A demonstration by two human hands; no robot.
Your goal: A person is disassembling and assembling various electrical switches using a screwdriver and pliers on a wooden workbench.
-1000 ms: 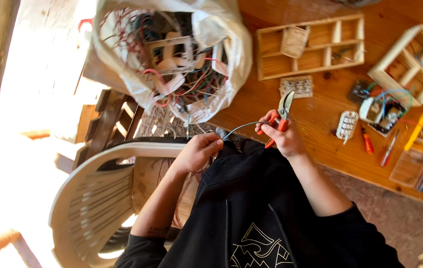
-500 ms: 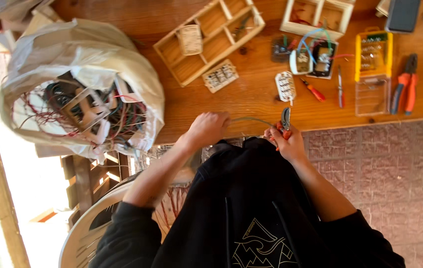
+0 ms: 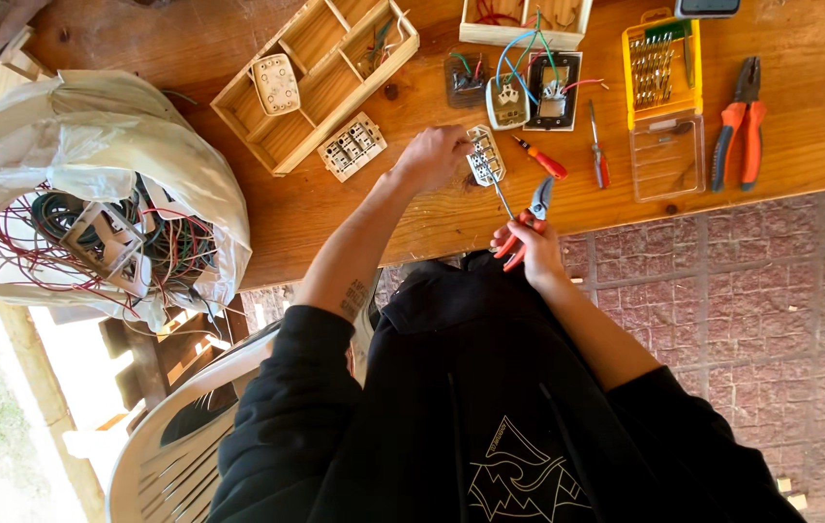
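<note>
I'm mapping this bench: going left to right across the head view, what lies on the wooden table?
Plastic bag of wires → wooden divided tray → white socket insert at the left hand → small red screwdriver → yellow bit case → orange-handled pliers.

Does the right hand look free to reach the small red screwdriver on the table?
Probably not right away: the right hand holds orange-handled cutters. The small red screwdriver lies uncovered just beyond.

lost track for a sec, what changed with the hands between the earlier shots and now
The left hand went from near the lap out onto the table and now touches the white socket part, wire in its fingers. The right hand kept hold of the red-handled pliers, now pointing at the wire. The bag of wires, wooden tray and tools lie as before.
</note>
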